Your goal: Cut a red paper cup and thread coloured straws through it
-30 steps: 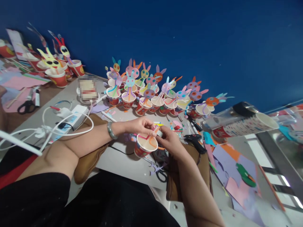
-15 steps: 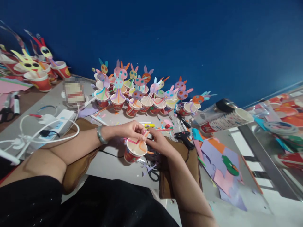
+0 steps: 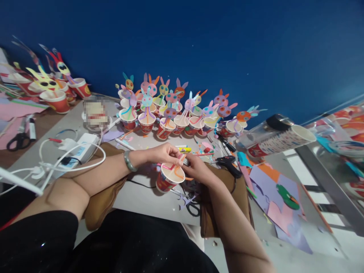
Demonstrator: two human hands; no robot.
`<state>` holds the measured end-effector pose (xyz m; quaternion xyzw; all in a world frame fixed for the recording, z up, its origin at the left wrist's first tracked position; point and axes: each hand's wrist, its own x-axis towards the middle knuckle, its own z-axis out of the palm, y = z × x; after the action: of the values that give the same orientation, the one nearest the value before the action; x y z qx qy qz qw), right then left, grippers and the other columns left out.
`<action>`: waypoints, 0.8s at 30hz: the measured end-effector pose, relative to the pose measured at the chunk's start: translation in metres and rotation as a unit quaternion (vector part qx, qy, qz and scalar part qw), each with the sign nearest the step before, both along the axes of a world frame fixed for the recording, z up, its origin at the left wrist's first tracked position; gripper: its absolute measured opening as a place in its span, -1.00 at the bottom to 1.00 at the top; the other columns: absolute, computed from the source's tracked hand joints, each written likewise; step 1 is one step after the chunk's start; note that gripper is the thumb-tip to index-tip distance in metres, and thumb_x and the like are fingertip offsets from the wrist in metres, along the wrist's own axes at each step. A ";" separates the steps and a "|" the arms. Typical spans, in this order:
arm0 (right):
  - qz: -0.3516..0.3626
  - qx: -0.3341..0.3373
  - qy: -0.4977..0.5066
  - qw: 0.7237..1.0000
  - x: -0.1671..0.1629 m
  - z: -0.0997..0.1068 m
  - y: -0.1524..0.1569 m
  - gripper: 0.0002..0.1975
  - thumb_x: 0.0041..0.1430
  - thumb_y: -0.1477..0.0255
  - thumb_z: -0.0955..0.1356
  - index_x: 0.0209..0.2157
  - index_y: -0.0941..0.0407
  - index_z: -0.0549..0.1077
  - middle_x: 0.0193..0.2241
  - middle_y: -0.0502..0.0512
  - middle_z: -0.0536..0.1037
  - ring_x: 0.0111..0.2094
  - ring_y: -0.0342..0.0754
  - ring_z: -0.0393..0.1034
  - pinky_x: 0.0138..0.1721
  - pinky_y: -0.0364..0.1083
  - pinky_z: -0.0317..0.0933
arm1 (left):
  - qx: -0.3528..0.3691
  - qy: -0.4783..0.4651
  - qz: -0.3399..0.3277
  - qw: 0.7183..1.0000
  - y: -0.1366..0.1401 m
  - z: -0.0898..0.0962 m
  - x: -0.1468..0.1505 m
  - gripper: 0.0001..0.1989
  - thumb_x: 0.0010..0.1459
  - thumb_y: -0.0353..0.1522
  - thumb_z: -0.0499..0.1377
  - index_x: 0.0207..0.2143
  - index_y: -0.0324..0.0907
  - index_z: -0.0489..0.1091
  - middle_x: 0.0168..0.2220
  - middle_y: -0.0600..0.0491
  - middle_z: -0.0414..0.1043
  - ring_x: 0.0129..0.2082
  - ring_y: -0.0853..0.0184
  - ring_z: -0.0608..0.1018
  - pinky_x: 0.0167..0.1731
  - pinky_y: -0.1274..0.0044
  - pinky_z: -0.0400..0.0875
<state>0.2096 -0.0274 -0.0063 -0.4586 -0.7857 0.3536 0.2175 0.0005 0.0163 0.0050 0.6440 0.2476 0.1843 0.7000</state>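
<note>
My left hand [image 3: 167,154] is pinched closed above the rim of a red paper cup [image 3: 167,185]. A small orange-pink paper piece [image 3: 181,158] sits at its fingertips. My right hand [image 3: 200,170] meets it from the right, its fingers closed around a small white object [image 3: 186,162] mostly covered by the fingers. Inside the cup lie a pink strip and a bent orange strip [image 3: 178,173]. A yellow marker [image 3: 185,149] lies just beyond my hands. Black-handled scissors [image 3: 194,209] and purple paper scraps [image 3: 186,200] are to the right of the cup.
Several paper cups with rabbit-faced figures [image 3: 147,123] stand along the blue wall. A white power strip with cables [image 3: 83,148] is at left. At right are a black glue gun [image 3: 229,163], a stack of paper cups [image 3: 281,141] and coloured paper sheets [image 3: 260,180].
The whole view has shifted, so everything appears slightly further right. My hands stay close together over the cup, with little change in their grip.
</note>
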 end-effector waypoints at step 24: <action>-0.097 0.004 0.086 0.992 0.004 -0.005 0.004 -0.68 0.13 0.22 0.45 -0.12 0.06 0.49 -0.12 0.18 0.58 -0.16 0.04 0.48 -0.27 -0.03 0.42 | -0.073 -0.068 0.085 0.991 0.000 0.003 0.004 -0.53 -0.21 -0.14 0.52 -0.48 -0.31 0.44 -0.54 0.13 0.42 -0.53 0.51 0.43 -0.50 0.62 0.28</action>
<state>0.2140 -0.0233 -0.0109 -0.4996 -0.7174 0.3659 0.3193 0.0047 0.0165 0.0080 0.5540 0.2655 0.2682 0.7421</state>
